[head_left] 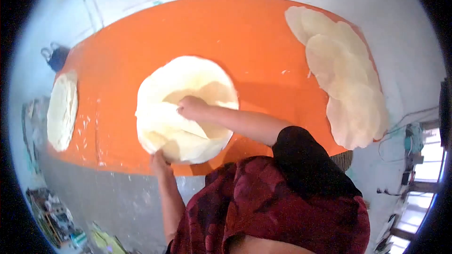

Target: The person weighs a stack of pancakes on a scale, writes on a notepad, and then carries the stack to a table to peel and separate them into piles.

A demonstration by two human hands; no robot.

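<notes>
Orange covers most of what we see: a long surface (254, 42) dusted with pale flecks (87, 122) toward its left end. Along its right end a row of rounds (343, 75), thin and cream-coloured, lies spread out flat and overlapping, and we judge that part of the work done. The middle pile (188, 75) sits near the front edge of the surface, right under us, with its top sheets rumpled and folded over, so we judge that these are not yet separated or laid out. One more pale round (62, 110) rests flat at the far left end, well apart from the rest; we cannot tell whether it is a single sheet or a stack. Our right hand (192, 108) lies on top of the middle pile, its fingers bunched together on a raised fold of the upper sheet. Our left hand (159, 162) meets the near rim of the same pile, and its fingers slip under the edge, so we cannot say whether they are apart or closed. How many sheets the pile holds is hidden by the folds. Our red garment (282, 207) blocks the near right part of the surface, and a small dark object (57, 56) beyond the left end is too blurred to name.
</notes>
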